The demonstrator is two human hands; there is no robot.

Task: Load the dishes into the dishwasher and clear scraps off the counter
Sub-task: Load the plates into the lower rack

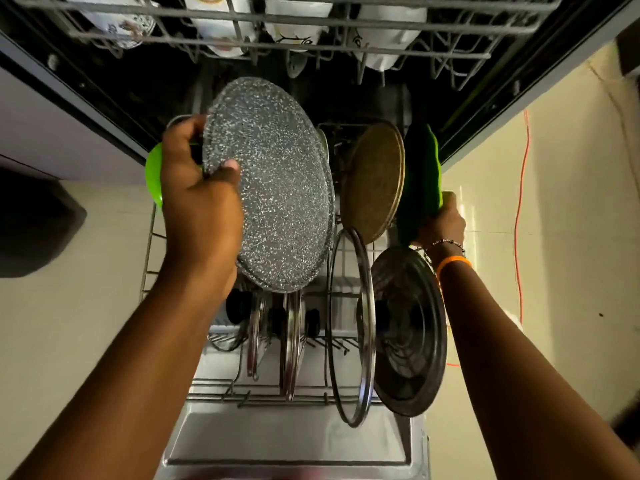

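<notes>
I look down into the open dishwasher. My left hand (199,188) grips the left rim of a round grey speckled pan (273,185), thumb on its face, holding it upright over the lower rack (221,393). My right hand (441,220) holds the lower edge of a green plate (419,174) standing at the rack's right side. Beside that plate stands a round brown mat (375,181). Nearer me, a glass lid (351,327) and a dark metal lid (410,330) stand in the rack. A second green dish (154,178) shows behind my left hand.
The upper rack (277,32) above holds several white cups and bowls. More steel-rimmed lids (291,341) stand in the lower rack's middle. The open door (287,441) lies below. Beige floor tiles flank both sides, with an orange cable (519,216) on the right.
</notes>
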